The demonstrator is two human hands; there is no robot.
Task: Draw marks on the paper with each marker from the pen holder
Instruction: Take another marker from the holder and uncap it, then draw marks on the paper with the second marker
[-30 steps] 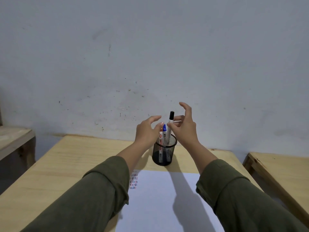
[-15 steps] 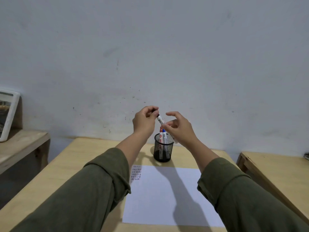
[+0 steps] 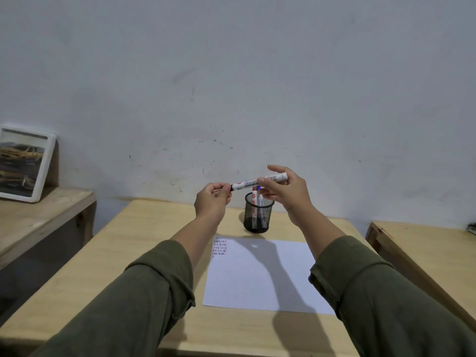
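Observation:
A white board marker (image 3: 248,183) with a black cap lies almost level in the air above the black mesh pen holder (image 3: 258,215). My right hand (image 3: 286,191) grips its barrel. My left hand (image 3: 212,202) pinches its black cap end. A red marker (image 3: 254,198) and a blue marker (image 3: 259,194) stand in the holder. The white paper (image 3: 262,276) lies on the wooden table (image 3: 144,243) in front of the holder, with rows of short coloured marks (image 3: 219,246) at its top left corner.
A lower wooden bench (image 3: 38,215) at the left carries a framed picture (image 3: 24,163) leaning on the wall. Another wooden table (image 3: 425,253) stands at the right. The grey wall is right behind the holder.
The black-capped marker has come out of the holder and turned from upright to nearly level. My left hand has closed on its cap end. The camera view has tilted and shifted.

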